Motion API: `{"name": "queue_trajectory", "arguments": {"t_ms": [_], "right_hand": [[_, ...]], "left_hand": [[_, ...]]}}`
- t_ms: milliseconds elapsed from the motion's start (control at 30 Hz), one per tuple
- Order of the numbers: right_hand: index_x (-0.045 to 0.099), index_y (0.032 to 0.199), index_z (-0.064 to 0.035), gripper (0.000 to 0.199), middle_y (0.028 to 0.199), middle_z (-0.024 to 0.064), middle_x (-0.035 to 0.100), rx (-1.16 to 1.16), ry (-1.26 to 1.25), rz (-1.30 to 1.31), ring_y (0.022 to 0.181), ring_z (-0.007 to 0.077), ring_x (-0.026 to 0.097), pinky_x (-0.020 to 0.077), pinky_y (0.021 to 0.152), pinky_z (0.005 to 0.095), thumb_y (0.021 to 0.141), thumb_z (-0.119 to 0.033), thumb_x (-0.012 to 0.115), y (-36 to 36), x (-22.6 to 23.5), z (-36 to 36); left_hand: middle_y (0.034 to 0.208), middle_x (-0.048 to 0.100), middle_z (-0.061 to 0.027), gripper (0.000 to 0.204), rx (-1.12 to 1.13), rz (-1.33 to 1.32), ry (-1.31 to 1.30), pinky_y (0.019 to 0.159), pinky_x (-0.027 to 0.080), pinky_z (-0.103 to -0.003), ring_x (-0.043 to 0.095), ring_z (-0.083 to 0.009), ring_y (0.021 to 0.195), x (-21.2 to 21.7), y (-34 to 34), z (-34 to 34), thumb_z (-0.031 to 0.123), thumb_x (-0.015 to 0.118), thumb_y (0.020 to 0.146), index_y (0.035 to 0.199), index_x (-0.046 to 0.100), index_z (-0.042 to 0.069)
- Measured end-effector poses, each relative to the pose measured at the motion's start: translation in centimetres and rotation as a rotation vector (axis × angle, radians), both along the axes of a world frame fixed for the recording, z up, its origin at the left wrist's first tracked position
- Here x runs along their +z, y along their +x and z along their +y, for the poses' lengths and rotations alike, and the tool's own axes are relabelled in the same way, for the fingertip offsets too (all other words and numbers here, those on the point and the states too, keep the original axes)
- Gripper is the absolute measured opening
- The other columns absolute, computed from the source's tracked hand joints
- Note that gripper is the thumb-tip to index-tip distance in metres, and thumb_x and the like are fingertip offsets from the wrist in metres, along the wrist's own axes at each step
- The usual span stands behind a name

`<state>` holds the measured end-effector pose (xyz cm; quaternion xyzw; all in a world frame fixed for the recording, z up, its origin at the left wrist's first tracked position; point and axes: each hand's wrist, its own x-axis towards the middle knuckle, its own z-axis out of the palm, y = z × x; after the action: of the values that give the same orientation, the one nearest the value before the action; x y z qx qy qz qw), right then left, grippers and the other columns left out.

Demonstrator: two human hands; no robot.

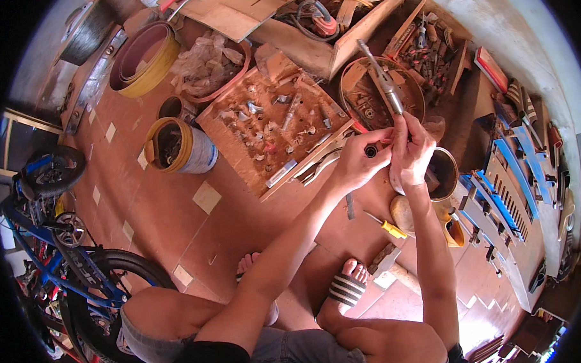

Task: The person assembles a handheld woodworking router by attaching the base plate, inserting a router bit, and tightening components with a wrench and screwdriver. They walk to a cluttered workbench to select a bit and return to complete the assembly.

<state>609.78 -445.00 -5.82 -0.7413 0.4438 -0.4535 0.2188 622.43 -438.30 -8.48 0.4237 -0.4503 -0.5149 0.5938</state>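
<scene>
My right hand is closed around a long silver metal tool, with a narrow tip pointing up and away and a thicker body toward my fingers. Its lower end is hidden in the hand. Close against it, my left hand pinches with thumb and forefinger; a small dark round piece shows at its fingers, its kind too small to tell. Behind the tool sits a round basin with metal bits inside. Left of the hands is a wooden board strewn with small metal pieces.
A yellow-handled screwdriver and a hammer lie on the tiled floor by my right foot. A bucket stands left of the board. A bicycle is at the left; blue-and-silver metal parts line the right wall.
</scene>
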Motion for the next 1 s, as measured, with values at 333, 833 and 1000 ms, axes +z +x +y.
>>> {"name": "queue_trajectory", "arguments": {"t_ms": [333,833,1000], "right_hand": [[0.073,0.103,-0.0006,0.009,0.078,0.0158,0.066,0.112,-0.128,0.022,0.069,0.0311,0.064,0.0513,0.063,0.039,0.097,-0.008,0.073,1.4,-0.7,-0.9],[0.07,0.109,0.0012,0.02,0.069,0.0038,0.064,-0.075,0.095,-0.159,0.063,0.0084,0.059,0.0493,0.059,0.0264,0.109,-0.016,0.06,-0.3,-3.0,-0.3],[0.073,0.108,0.0007,0.024,0.068,0.0042,0.064,-0.154,0.163,-0.164,0.062,0.0091,0.06,0.0493,0.059,0.0272,0.108,-0.02,0.061,-0.8,-4.2,0.3]], "left_hand": [[0.069,0.046,0.0086,0.034,-0.202,0.414,0.294,0.045,0.028,-0.019,0.036,0.0005,0.051,-0.8,0.9,-0.6,0.04,0.067,0.105,0.106,0.063,0.007],[0.077,0.064,-0.004,0.018,-0.059,0.164,0.01,0.05,0.042,-0.024,0.055,-0.0078,0.059,-1.3,2.0,-0.1,0.013,0.058,0.108,0.11,0.066,-0.003],[0.079,0.068,-0.0065,0.015,0.023,-0.144,-0.203,0.056,0.049,-0.029,0.063,-0.0123,0.063,-1.4,1.7,0.1,0.011,0.059,0.106,0.111,0.067,-0.001]]}}
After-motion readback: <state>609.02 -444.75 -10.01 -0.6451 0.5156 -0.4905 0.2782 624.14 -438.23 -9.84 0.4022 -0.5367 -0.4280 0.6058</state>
